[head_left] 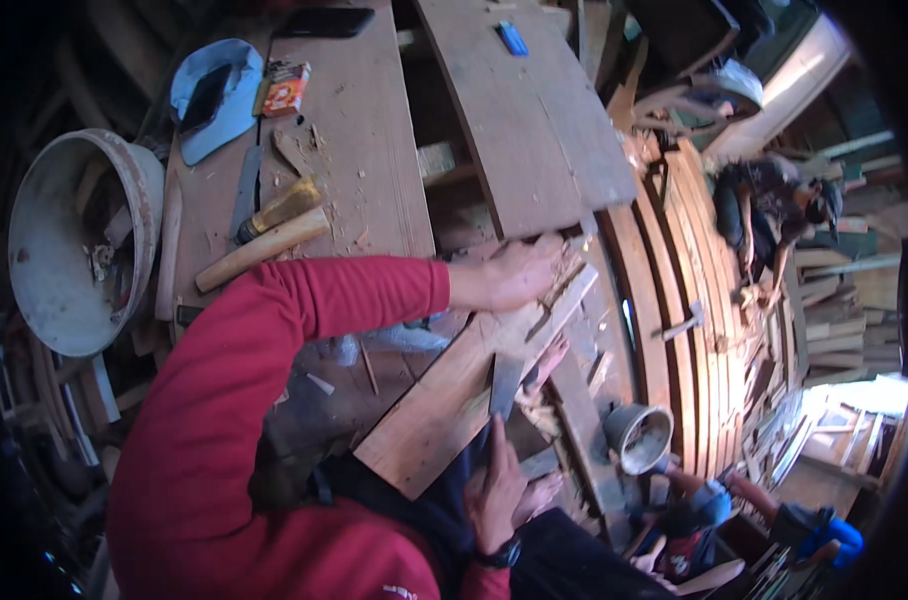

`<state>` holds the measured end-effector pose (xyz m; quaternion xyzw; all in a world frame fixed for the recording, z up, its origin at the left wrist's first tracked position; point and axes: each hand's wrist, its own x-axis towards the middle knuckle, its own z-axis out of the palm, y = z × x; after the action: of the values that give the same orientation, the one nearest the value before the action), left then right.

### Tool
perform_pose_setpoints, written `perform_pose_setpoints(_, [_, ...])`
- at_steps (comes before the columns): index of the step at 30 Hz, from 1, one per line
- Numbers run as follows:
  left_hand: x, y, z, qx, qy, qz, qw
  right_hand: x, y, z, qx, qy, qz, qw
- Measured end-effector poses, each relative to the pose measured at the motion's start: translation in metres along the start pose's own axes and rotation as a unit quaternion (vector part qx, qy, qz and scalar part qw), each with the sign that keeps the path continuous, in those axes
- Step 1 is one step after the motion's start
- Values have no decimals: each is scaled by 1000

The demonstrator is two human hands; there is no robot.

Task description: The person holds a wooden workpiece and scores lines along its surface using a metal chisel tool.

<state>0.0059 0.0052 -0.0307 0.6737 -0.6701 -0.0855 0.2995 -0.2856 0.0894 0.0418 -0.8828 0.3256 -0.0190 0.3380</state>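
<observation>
A reddish wooden plank [454,390] lies slanted across the workbench. My left hand [514,275], at the end of a red sleeve, presses on the plank's far end, fingers spread over it. My right hand [496,485], with a dark watch at the wrist, grips a flat metal chisel [505,385] whose blade rests on the plank's right edge. A bare foot [551,358] touches the plank just right of the blade. Wood chips lie around the cut.
A wide grey board [534,120] lies beyond my left hand. On the bench sit a wooden mallet [264,248], a blue cap [214,95] and a small orange box [286,88]. A big grey tub [74,240] stands left, a metal cup [639,437] right. One person [774,210] crouches on curved planks; another [694,510] sits lower right.
</observation>
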Motion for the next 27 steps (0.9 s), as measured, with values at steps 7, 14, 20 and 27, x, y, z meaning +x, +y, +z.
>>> perform_pose_setpoints(7, [1,-8,3,33,-73,48,996,4,-20,-2,-18,-21,64,998])
perform_pose_setpoints(14, [2,-5,-3,56,-93,49,993,15,-31,9,-30,46,99,994])
perform_pose_setpoints(20, [-10,-16,-2,66,-100,28,992,25,-31,20,-10,35,124,992])
perform_pose_setpoints(27, [6,-35,41,-65,-87,127,986,22,20,35,-42,71,116,990])
